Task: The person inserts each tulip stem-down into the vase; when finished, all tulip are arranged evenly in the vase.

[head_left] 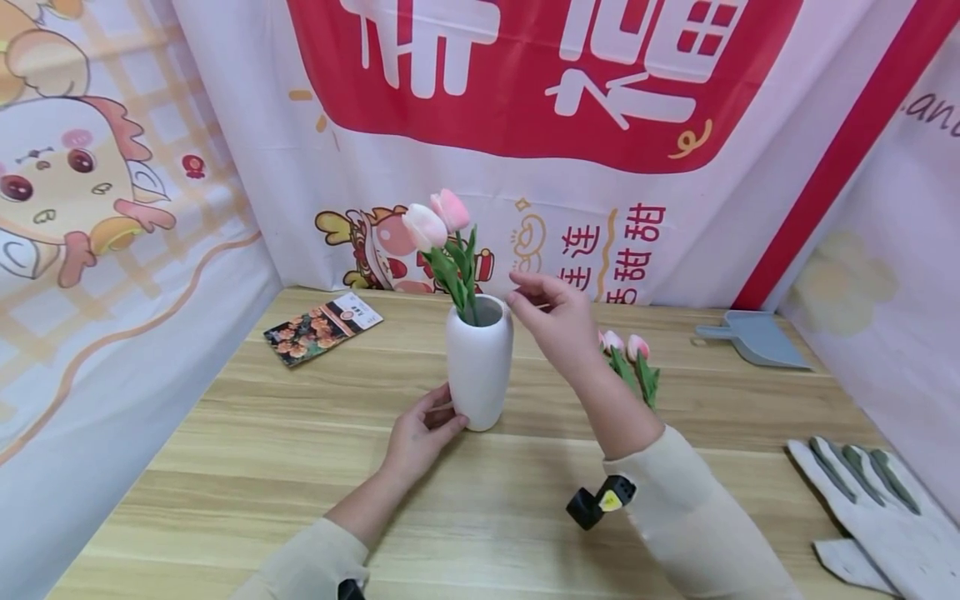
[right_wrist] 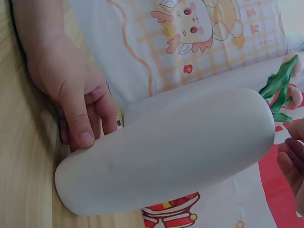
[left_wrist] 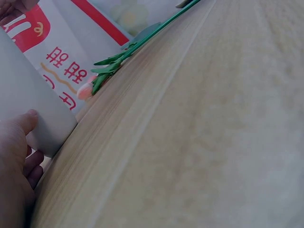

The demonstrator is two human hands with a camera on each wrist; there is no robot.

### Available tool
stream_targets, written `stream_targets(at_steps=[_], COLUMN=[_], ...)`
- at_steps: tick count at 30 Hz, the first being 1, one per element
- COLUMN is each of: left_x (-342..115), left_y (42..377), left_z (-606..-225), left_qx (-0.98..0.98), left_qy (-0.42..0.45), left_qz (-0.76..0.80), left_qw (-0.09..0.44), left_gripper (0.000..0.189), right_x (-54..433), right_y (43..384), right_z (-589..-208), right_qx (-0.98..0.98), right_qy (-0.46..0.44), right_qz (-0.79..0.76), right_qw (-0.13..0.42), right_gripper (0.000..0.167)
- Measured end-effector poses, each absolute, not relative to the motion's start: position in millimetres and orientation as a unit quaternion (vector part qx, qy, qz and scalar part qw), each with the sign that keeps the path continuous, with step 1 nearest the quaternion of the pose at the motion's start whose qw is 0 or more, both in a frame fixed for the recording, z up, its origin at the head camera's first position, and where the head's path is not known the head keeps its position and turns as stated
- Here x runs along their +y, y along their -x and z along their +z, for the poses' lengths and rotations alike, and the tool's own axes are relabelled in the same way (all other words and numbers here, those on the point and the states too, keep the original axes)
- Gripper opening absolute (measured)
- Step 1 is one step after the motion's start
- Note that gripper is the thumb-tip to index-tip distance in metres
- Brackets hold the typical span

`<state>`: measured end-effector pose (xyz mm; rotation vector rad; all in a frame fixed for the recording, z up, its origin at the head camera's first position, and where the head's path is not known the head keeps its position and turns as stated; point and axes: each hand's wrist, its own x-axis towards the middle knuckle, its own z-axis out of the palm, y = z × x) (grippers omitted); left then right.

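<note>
A white vase [head_left: 480,379] stands upright on the wooden table, with a pale tulip [head_left: 425,227] and a pink tulip [head_left: 451,209] leaning left out of its mouth. My left hand [head_left: 417,437] holds the vase low on its left side; in the right wrist view its thumb [right_wrist: 78,121] lies against the wall and its other fingers go partly behind. Beside the rim, on the right, is my right hand [head_left: 561,323] with loosely bent fingers and nothing visible in them. Whether its fingertips touch the rim, I cannot tell. More pink tulips [head_left: 637,348] lie behind my right forearm, partly hidden.
A flower-picture packet [head_left: 322,329] lies at the back left. Toward the back right is a grey-blue dustpan [head_left: 763,337], and a pair of white-and-green gloves [head_left: 873,508] lies at the right edge. Printed cloth [head_left: 420,175] hangs behind the table and along both sides.
</note>
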<state>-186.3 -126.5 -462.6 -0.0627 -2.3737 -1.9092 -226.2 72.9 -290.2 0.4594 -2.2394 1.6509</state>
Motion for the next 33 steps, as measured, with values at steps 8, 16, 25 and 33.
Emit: stream_targets(at_steps=[8, 16, 25, 33], left_x=[-127.9, -128.3, -127.3, -127.4], left_y=[185.4, 185.2, 185.3, 185.0], left_z=[-463.6, -463.1, -462.4, -462.9], left_qx=[-0.774, -0.772, -0.770, -0.772], left_qy=[0.020, 0.031, 0.035, 0.034], left_qz=[-0.632, -0.633, -0.635, -0.633], left_qw=[0.048, 0.048, 0.051, 0.049], left_gripper=[0.057, 0.056, 0.055, 0.056], right_x=[107.5, 151.8, 202.9, 234.2], right_y=[224.1, 222.1, 210.3, 201.0], right_z=[-304.2, -329.2, -362.0, -388.6], right_qx=[-0.782, -0.796, -0.833, -0.864], right_qy=[-0.118, -0.057, 0.032, 0.092], right_qz=[0.590, 0.579, 0.535, 0.490], right_qw=[0.164, 0.168, 0.137, 0.067], right_gripper=[0.029, 0.031, 0.039, 0.047])
